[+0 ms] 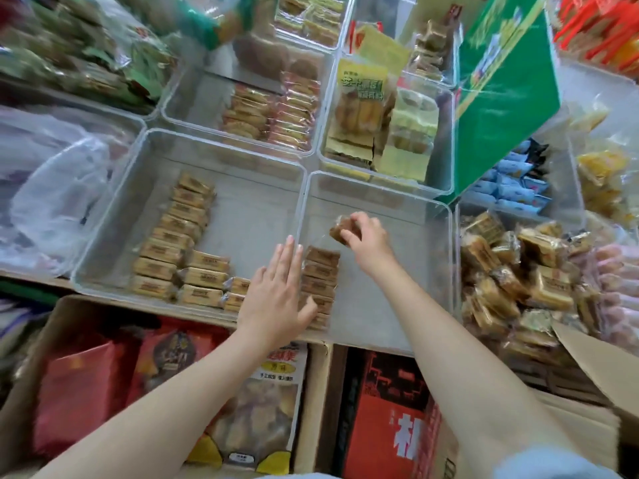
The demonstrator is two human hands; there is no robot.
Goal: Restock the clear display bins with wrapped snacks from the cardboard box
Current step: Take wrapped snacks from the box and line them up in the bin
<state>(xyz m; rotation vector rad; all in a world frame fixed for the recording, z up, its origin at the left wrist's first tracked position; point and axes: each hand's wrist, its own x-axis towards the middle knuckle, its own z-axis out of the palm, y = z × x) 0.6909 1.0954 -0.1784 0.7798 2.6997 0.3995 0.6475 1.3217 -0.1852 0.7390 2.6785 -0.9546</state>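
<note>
My right hand pinches a brown wrapped snack above the near clear bin. A short row of the same brown snacks stands along that bin's left wall. My left hand lies flat with straight fingers against that wall and the row, its thumb touching the packets. The bin to the left holds rows of tan wrapped snacks. At the right, an open cardboard box is heaped with wrapped brown snacks.
More clear bins with yellow and orange packets stand behind. A green carton leans at the upper right. A white plastic bag lies at the left. Below the shelf, cardboard boxes hold red packages and bagged snacks.
</note>
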